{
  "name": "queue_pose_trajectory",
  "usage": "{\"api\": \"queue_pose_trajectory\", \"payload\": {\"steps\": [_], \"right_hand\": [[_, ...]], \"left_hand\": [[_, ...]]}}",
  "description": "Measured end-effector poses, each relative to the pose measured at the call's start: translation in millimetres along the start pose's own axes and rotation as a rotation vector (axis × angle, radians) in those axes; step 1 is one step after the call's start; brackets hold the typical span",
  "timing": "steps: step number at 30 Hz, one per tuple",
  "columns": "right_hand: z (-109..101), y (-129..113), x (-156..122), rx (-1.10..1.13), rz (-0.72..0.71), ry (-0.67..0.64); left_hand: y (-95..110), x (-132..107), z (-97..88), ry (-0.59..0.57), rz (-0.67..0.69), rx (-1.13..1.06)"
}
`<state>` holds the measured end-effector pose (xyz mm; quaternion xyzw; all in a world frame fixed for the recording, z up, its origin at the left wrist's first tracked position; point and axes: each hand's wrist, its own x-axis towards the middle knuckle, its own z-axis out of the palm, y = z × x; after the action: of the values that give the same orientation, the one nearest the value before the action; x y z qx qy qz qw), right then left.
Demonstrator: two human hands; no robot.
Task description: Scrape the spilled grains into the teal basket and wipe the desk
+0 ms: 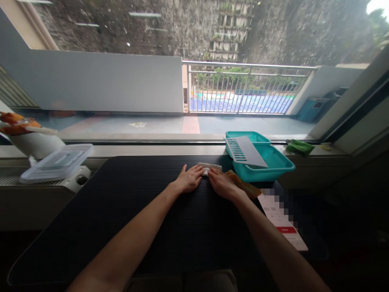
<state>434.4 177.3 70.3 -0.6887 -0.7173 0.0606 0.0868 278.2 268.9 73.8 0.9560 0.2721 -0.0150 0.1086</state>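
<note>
In the head view, I'm resting my left hand (191, 179) and right hand (222, 182) on a small white wad (210, 166) near the far edge of the black table (146, 231), left of the teal basket (258, 174). My fingertips are touching it from both sides; whether they're pinching, I cannot tell. It's looking light, soft and easily creased, so I'm judging its two ends the best hold.

Black with fine lines on the counter (127, 202); white on the bundle (210, 166); teal on the basket (261, 174); brownish-orange on the cloth (244, 186); pale pink, red-barred on the panel (275, 217).
</note>
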Motion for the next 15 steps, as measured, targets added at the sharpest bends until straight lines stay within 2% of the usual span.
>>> {"api": "queue_pose_trajectory", "payload": {"steps": [3, 5, 8, 10, 15], "right_hand": [[-8.3, 5.2, 29.7, 0.001, 0.021, -0.01], [-8.0, 3.0, 25.3, 0.004, 0.0, -0.028], [-2.4, -1.0, 3.8, 0.0, -0.032, -0.067], [-1.2, 0.0, 2.2, -0.016, -0.025, -0.092], [-13.0, 8.4, 41.8, -0.05, 0.051, -0.084]], "left_hand": [[-6.6, 24.8, -7.9, -0.001, -0.03, 0.005], [-7.4, 19.7, -8.7, -0.003, -0.013, 0.017], [-6.4, -0.9, -4.5, -0.005, 0.029, 0.032], [-6.8, -3.0, -4.0, -0.011, 0.037, 0.033], [-7.7, 34.3, -16.9, -0.026, -0.023, 0.045]]}}
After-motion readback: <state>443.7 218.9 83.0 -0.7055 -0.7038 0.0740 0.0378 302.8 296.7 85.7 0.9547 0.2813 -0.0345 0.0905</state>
